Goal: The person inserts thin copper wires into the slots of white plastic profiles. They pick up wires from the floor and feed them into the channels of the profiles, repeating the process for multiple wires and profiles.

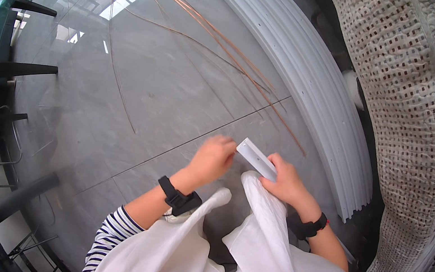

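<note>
A short white plastic or metal profile strip [256, 159] with small holes points up and left in front of my knees. My right hand [285, 182] grips its near end, thumb along one side and fingers on the other. Close by its far end is my left hand [215, 155], fingers closed in a pinch and slightly blurred. Whatever the left fingers hold at the strip's tip is too small to make out. White fabric [266, 223] drapes over my lap beneath both hands.
Long thin copper-coloured rods [226, 43] lie on the shiny grey tiled floor [150, 91]. A stack of long white ridged strips [317, 78] runs along the right, beside a couch with a quilted cover [388, 66]. Green chairs with dark legs [28, 71] stand left.
</note>
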A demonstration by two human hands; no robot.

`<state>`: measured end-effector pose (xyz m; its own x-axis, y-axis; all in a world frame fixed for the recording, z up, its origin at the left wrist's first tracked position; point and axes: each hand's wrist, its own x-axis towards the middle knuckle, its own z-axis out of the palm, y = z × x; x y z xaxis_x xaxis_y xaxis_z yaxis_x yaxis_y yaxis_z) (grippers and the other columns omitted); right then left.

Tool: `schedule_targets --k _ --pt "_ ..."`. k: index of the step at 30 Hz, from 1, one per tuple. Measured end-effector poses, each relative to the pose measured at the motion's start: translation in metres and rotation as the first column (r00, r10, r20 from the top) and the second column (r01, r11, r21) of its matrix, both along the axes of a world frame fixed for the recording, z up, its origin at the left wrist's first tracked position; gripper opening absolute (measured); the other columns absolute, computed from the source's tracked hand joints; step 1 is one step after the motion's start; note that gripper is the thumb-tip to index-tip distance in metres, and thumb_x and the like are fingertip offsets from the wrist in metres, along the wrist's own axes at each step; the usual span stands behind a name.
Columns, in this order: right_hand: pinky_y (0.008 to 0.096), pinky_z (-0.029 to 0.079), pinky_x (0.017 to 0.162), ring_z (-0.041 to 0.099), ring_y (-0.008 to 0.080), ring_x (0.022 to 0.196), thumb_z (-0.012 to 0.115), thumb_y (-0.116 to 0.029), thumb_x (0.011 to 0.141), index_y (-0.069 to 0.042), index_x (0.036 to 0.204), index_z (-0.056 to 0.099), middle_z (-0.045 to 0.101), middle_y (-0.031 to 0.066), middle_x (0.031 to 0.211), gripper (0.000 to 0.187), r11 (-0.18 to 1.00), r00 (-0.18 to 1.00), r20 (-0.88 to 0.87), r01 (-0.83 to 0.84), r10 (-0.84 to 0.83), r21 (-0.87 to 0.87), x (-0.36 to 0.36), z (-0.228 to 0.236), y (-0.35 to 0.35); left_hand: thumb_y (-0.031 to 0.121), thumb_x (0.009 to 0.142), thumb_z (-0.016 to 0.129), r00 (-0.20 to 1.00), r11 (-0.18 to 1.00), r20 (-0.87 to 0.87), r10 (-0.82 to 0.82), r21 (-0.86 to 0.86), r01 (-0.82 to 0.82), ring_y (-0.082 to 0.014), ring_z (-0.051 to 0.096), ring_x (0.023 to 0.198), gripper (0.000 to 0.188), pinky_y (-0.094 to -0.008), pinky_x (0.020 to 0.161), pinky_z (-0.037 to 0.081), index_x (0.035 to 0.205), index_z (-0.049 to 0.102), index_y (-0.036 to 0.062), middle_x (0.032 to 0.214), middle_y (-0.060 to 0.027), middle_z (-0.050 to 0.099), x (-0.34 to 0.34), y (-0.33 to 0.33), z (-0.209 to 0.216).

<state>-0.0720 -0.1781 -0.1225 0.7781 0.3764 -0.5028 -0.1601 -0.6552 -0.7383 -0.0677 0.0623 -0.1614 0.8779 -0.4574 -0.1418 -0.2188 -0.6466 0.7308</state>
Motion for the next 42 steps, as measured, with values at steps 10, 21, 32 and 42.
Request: schedule_targets --k 10,21,32,42 --pt "0.0371 0.051 0.072 0.067 0.0288 0.078 0.075 -0.028 0.074 -0.002 0.098 0.065 0.068 0.0163 0.084 0.037 0.99 0.985 -0.108 0.137 -0.133 0.032 0.005 0.007 -0.003 0.002 0.082 0.063 0.891 0.951 0.413 -0.191 0.301 0.065 -0.0257 0.054 0.101 0.012 -0.0385 0.094 0.041 0.09 0.059 0.0094 0.104 -0.0043 0.059 0.094 0.033 -0.014" --pt "0.0312 0.049 0.076 0.062 0.0164 0.081 0.074 -0.025 0.074 0.001 0.1 0.066 0.068 0.0103 0.087 0.038 0.981 0.96 -0.236 0.174 -0.15 0.084 0.012 0.008 -0.013 0.004 0.083 0.063 0.966 0.994 0.241 -0.092 -0.037 0.104 -0.0225 0.057 0.076 0.005 -0.0337 0.074 0.041 0.084 0.061 0.0077 0.075 -0.0036 0.061 0.066 0.013 0.04" --pt "0.0297 0.048 0.073 0.058 0.013 0.078 0.073 -0.023 0.075 0.001 0.098 0.065 0.065 0.0064 0.083 0.035 0.972 0.951 -0.278 0.183 -0.136 0.15 0.011 0.01 -0.014 0.002 0.08 0.064 0.955 0.982 0.235 -0.181 -0.01 0.188 -0.022 0.057 0.073 0.006 -0.0329 0.069 0.039 0.081 0.062 0.0069 0.075 -0.004 0.063 0.068 0.004 0.058" --pt "0.0291 0.048 0.073 0.058 0.0125 0.078 0.073 -0.022 0.075 0.001 0.097 0.065 0.065 0.0062 0.083 0.033 0.971 0.956 -0.264 0.175 -0.128 0.162 0.012 0.012 -0.016 0.002 0.078 0.064 0.944 0.98 0.261 -0.199 0.078 0.185 -0.021 0.057 0.073 0.007 -0.0329 0.07 0.039 0.079 0.061 0.0078 0.072 -0.0028 0.061 0.073 0.005 0.057"
